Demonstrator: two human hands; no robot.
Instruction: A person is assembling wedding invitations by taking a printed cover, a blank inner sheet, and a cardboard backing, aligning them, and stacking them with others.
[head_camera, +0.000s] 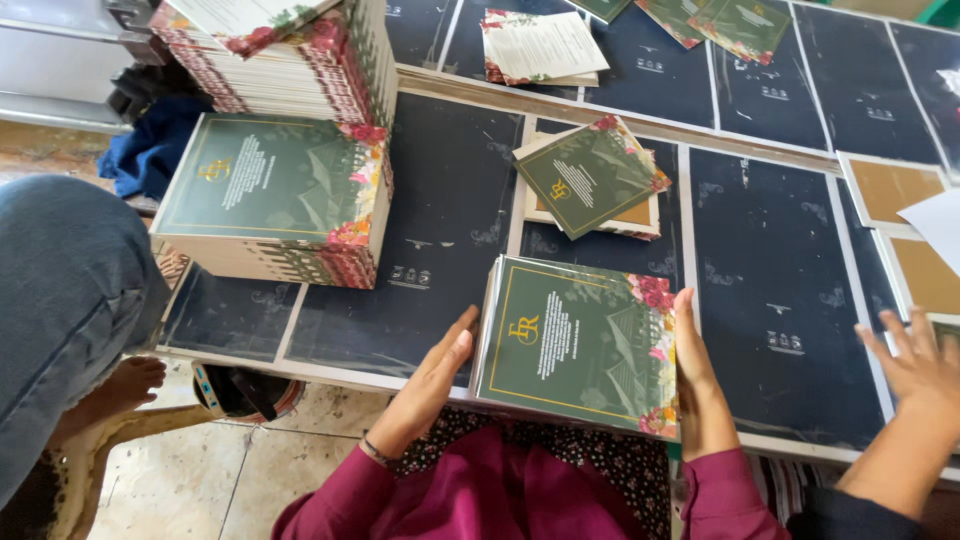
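Cards in a dark green stack (575, 345), gold-framed with red flowers at the corners, lie on the near edge of the dark table (780, 290); left hand (435, 380) and right hand (695, 385) press flat against its sides, fingers straight

Both hands, left hand (432, 375) and right hand (698, 380), press flat against a near stack of green cards (578, 345) on the table (780, 290). A taller stack (275, 200) stands far left

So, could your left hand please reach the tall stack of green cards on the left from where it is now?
Probably yes: the left hand is pressed to the small stack, and only bare dark tabletop lies before the tall stack.
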